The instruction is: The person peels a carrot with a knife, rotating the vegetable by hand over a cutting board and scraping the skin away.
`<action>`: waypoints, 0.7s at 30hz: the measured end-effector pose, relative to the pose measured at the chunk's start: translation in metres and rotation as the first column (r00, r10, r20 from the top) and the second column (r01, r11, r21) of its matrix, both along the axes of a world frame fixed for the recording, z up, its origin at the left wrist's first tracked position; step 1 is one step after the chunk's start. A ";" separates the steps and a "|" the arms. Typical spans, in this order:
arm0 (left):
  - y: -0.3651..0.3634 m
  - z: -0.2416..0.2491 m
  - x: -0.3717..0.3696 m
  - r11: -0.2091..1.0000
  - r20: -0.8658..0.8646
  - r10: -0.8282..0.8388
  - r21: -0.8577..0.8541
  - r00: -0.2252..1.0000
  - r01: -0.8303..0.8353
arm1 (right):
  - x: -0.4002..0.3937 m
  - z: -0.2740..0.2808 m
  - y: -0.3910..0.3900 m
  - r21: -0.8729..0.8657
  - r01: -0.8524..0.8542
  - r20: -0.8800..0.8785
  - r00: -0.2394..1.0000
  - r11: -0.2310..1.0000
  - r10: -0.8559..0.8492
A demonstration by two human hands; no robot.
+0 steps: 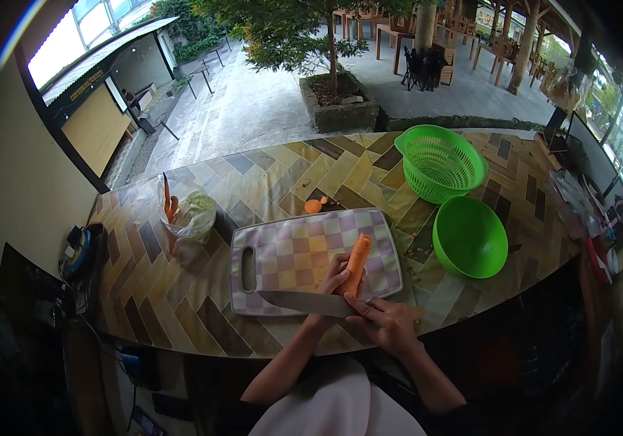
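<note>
Part of the left hand point(336, 276) lay hidden behind the broad grey metal knife point(304, 301) below its fingers, which gripped a long, tilted orange carrot point(358, 263) above the pink-checkered board point(282, 263). The right hand point(390, 325), angled inward, clasped the knife's covered handle.

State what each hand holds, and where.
Left hand: carrot, by its half nearer the body. Right hand: knife, at its handle end.
</note>
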State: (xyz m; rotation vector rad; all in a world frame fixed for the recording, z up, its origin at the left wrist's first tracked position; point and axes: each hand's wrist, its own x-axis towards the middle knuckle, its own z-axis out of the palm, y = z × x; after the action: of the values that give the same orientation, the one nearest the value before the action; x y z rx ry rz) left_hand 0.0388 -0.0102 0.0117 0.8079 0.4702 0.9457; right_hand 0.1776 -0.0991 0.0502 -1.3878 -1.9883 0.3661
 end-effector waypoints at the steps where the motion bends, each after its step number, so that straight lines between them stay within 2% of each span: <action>1: 0.000 0.000 0.002 1.000 -0.012 0.013 0.018 1.000 -0.013 | -0.002 -0.001 0.000 0.024 0.022 0.001 1.000 0.999 -0.022; 3: 0.000 -0.002 0.002 0.999 -0.010 0.020 0.040 1.000 -0.020 | -0.005 -0.005 0.001 0.071 0.066 0.002 0.998 0.995 -0.067; 5: 0.000 -0.006 0.001 0.999 0.015 0.008 0.046 1.000 -0.009 | -0.004 -0.016 0.006 -0.007 0.038 -0.316 0.948 0.999 -0.038; 6: 0.000 -0.010 0.000 1.000 0.084 -0.010 0.009 0.996 0.009 | -0.004 -0.019 0.008 -0.040 0.015 -0.466 0.884 0.999 -0.032; 8: 0.000 -0.012 0.000 0.997 0.222 -0.038 -0.057 0.974 0.052 | 0.001 -0.017 0.011 -0.097 -0.022 -0.589 0.807 0.995 -0.040; 9: -0.002 -0.012 -0.002 0.982 0.233 0.014 -0.185 0.972 0.030 | 0.005 -0.015 0.011 -0.128 -0.042 -0.645 0.762 0.991 -0.051; 12: 0.001 -0.005 -0.003 0.993 0.223 -0.027 -0.110 0.974 0.052 | 0.017 0.018 0.003 -0.211 -0.037 -0.350 0.936 0.977 -0.040; 13: 0.000 -0.001 -0.002 0.992 0.164 0.007 -0.126 0.986 0.014 | 0.016 0.019 0.003 -0.182 -0.042 -0.313 0.950 0.982 -0.017; 15: 0.003 -0.007 -0.004 0.993 0.226 -0.049 -0.096 0.973 0.072 | 0.012 0.021 0.002 -0.126 -0.054 -0.232 0.972 0.991 0.024; 21: 0.003 -0.005 -0.004 0.994 0.244 -0.051 -0.079 0.969 0.072 | 0.008 0.007 0.004 -0.089 -0.081 -0.232 0.971 0.993 0.058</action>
State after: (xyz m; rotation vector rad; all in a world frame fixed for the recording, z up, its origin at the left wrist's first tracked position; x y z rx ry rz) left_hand 0.0348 -0.0077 0.0071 0.6147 0.2714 0.9450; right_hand 0.1851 -0.0951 0.0569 -1.2740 -1.8519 0.6345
